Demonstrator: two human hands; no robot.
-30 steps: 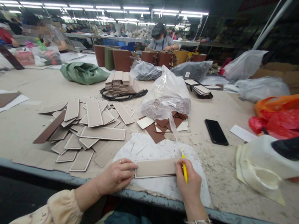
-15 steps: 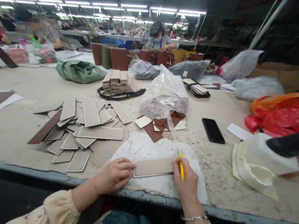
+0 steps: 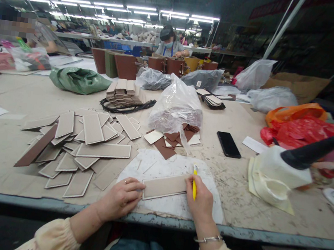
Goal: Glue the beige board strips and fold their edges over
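Note:
In front of me a long beige panel (image 3: 163,186) with pale edges lies slightly slanted on a white sheet (image 3: 156,162). The fingers of my left hand (image 3: 125,197) are closed on its left end. At the right end, my right hand (image 3: 199,197) pinches the panel's corner while also holding a slim yellow pen-like tool (image 3: 194,185), its whitish tip pointing away from me; its exact kind is unclear. A second layer's dark edge shows under the panel. To the left lies a loose heap of similar beige panels (image 3: 92,129), with a brown one (image 3: 37,147) on it.
Brown and cream pieces (image 3: 165,147) spill from a clear plastic bag (image 3: 177,106). A black phone (image 3: 229,144) lies to the right, near a white plastic container (image 3: 283,173) with a black nozzle. Stacked panels (image 3: 125,91) stand behind the heap. A co-worker (image 3: 168,43) sits across the table.
The whole view has shifted, so the table's things appear farther left. Both hands keep their hold on the panel, and the yellow tool stays in the right hand.

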